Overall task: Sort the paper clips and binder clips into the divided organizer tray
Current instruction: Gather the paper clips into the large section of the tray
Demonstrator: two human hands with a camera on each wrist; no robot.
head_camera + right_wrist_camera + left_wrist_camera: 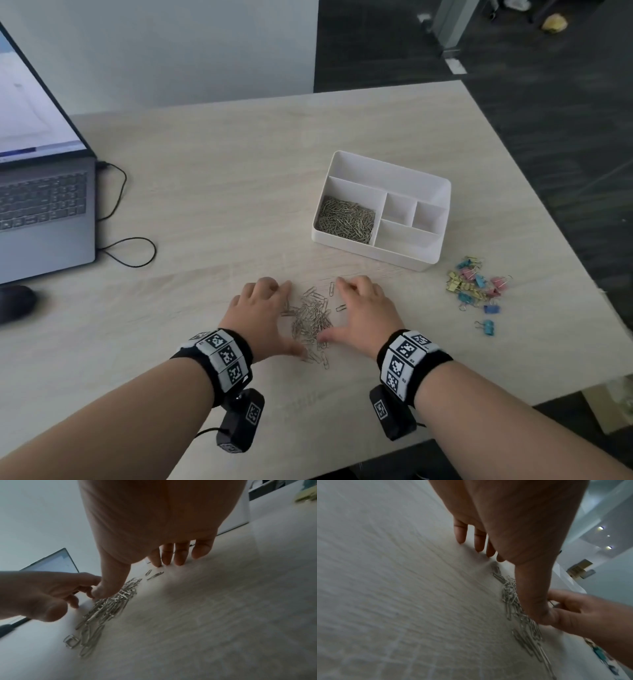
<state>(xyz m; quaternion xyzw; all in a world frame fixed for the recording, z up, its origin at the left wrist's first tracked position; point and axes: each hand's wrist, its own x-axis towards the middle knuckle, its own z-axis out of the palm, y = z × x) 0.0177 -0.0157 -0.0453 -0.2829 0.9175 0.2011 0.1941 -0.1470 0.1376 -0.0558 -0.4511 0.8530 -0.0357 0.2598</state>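
Cupping my spread left hand point(262, 313) and right hand point(363, 317) around the loose silver wire paper clips point(313, 317), fingertips resting on the pale wooden table point(205, 205), gripping nothing.

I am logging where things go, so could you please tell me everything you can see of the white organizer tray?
The organizer tray is a white rectangular box, plastic by its look, standing upright on the table, turned at an angle. Inner walls split it into five compartments: a long rear one, a large front-left one heaped with paper clips, two small ones and a shallow front-right one, all bare. Neither hand touches it.
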